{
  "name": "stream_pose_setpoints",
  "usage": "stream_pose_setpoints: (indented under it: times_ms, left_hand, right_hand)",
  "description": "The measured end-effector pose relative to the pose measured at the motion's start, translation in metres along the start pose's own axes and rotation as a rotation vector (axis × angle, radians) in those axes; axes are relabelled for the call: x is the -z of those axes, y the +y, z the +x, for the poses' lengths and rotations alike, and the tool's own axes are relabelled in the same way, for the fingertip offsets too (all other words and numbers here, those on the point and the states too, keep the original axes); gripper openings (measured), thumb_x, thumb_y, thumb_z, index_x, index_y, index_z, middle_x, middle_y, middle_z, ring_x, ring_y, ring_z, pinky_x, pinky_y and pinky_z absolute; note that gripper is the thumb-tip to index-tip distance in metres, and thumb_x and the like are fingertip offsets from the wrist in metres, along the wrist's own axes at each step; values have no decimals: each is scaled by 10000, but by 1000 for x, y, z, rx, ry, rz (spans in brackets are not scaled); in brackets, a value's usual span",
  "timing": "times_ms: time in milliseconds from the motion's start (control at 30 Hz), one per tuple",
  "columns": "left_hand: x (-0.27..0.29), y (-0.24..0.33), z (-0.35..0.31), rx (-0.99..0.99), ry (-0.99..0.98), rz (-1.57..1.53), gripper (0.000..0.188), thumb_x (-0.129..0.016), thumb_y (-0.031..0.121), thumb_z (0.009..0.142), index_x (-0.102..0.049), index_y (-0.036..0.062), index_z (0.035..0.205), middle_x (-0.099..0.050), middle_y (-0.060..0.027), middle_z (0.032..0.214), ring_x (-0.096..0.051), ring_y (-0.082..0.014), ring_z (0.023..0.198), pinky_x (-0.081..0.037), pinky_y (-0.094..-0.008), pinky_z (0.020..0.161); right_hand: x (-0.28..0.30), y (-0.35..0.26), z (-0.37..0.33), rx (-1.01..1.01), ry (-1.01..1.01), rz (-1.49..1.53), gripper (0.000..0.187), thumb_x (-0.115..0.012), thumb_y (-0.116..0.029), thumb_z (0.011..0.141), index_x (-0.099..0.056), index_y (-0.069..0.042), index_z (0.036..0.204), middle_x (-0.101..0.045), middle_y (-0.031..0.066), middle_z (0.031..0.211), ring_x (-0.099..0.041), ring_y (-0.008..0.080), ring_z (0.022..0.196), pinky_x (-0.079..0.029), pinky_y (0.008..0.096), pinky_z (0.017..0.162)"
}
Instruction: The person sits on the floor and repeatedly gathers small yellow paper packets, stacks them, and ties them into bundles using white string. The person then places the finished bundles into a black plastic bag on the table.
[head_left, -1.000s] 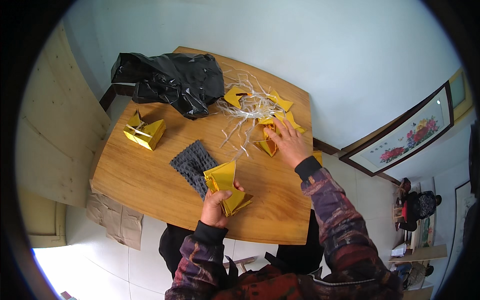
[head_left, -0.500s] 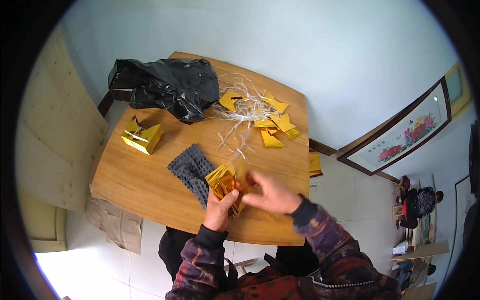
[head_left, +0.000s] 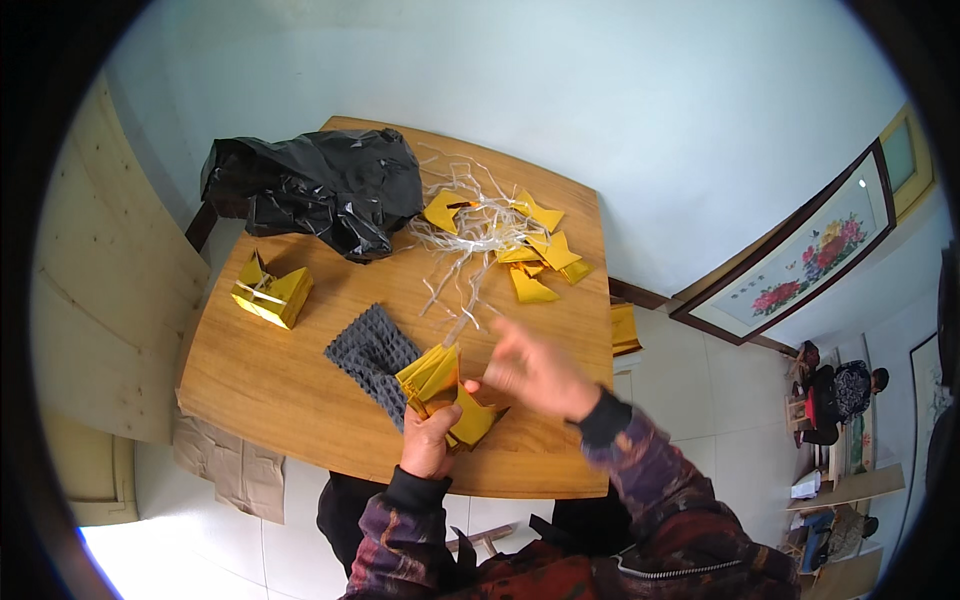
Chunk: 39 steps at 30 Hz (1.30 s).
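Gold folded papers (head_left: 440,385) sit clamped in left hand (head_left: 428,440) fingers; right hand (head_left: 535,372), blurred, fingers apart, touches them above table (head_left: 300,400).

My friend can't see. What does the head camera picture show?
A person's left hand holds a stack of folded gold papers over a wooden table, the right hand beside it. More gold pieces, pale strings and a black bag lie farther back.

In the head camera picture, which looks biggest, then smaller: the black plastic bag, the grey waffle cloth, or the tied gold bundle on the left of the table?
1. black plastic bag
2. grey waffle cloth
3. tied gold bundle
The cloth is partly hidden, yet looks slightly bigger than the bundle.
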<state>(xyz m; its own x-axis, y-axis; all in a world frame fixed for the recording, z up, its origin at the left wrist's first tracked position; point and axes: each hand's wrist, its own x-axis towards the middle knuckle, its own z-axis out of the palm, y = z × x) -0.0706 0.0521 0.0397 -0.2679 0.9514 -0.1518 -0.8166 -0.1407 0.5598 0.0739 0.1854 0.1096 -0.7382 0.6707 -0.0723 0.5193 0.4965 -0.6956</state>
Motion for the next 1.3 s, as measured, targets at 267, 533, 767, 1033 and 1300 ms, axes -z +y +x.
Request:
stream_pose_setpoints:
  times_ms: [267, 533, 767, 1033, 1300]
  left_hand:
    - [4, -2, 6, 38, -82, -113, 433, -572, 50, 766, -498, 27, 1192, -580, -99, 979, -579, -244, 929, -477, -411, 894]
    - [6, -6, 6, 100, -96, -97, 446, -665, 177, 804, -497, 41, 1194, -568, -90, 990, -577, -232, 915, -484, -402, 876]
    - [10, -10, 6, 130, -71, -105, 372, -594, 251, 907, -495, 35, 1193, -575, -94, 1008, -596, -242, 947, -513, -412, 856]
    - [8, -16, 7, 90, -47, -256, 396, -611, 267, 930, -489, 70, 1251, -610, -74, 1096, -612, -190, 985, -535, -356, 840]
    - [3, -9, 6, 44, 10, -165, 474, -580, 7, 855, -435, 42, 1305, -610, -133, 1107, -618, -237, 999, -524, -386, 877]
  right_hand:
    - [80, 125, 104, -291, 297, -748, 596, -679, -342, 797, -497, -6, 1255, -554, 191, 1229, -487, 384, 1160, -387, 441, 987]
    - [69, 110, 67, -70, 303, -861, 334, -619, -190, 829, -567, -60, 1131, -611, 133, 1010, -544, 330, 1014, -403, 452, 882]
    - [49, 44, -28, 73, 273, -594, 440, -579, -45, 821, -507, -42, 1255, -602, 179, 1084, -553, 359, 1003, -422, 452, 870]
    - [-49, -32, -45, 388, 265, -608, 503, -542, -85, 834, -490, -101, 1334, -560, 88, 1025, -555, 262, 915, -412, 409, 820]
    - [-52, -28, -52, 405, 53, -600, 587, -580, -87, 792, -446, -88, 1363, -496, 149, 1224, -528, 326, 1070, -368, 464, 988]
